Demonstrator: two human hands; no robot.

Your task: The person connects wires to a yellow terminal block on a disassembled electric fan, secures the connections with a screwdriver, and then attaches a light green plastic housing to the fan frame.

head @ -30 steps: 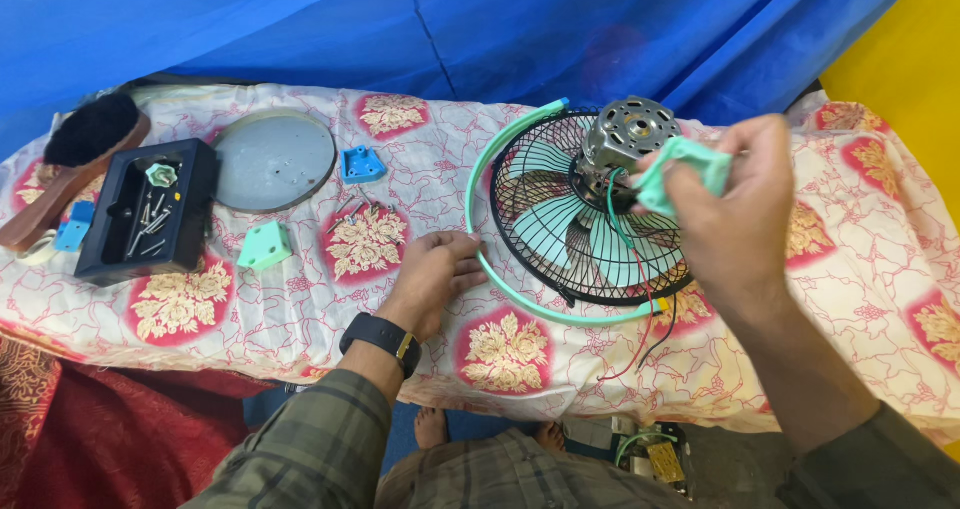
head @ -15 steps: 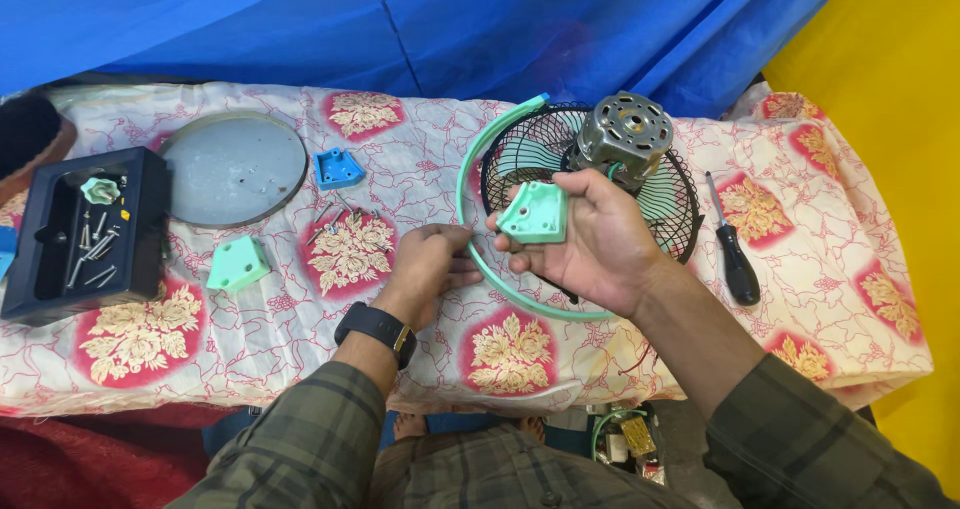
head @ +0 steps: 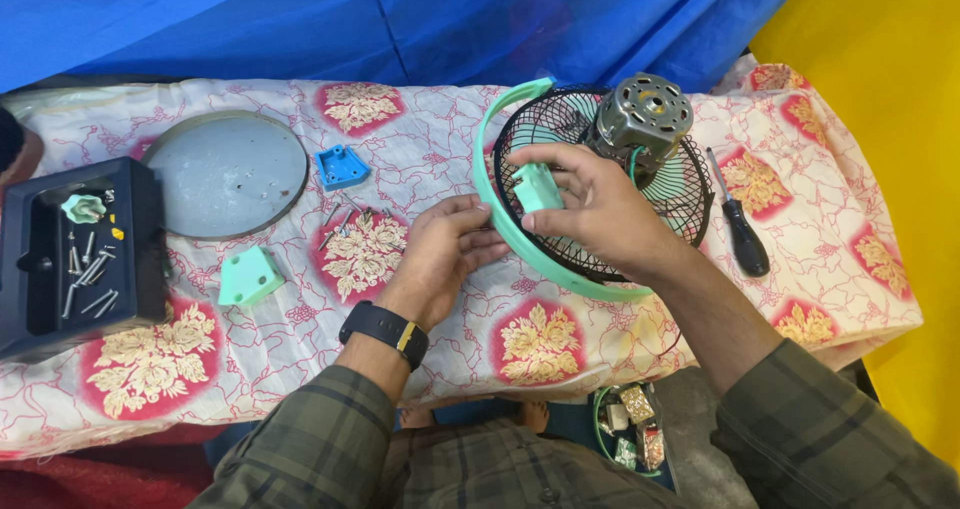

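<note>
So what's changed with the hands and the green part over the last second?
The right hand brought the small mint-green plastic cover down from beside the grey metal motor to the black wire grille, still gripping it. The left hand stayed at the mint-green guard ring.

Blue tarp [head: 300, 19] hangs behind my counter [head: 560, 339], folds and seams visible. Yellow wall [head: 880, 79] at right, plain. Counter covered by cream cloth with red floral patches, edge drooping toward me. Dark floor [head: 690, 419] below, dim. Red fabric [head: 110, 474] under counter at left. Light even, soft.
</note>
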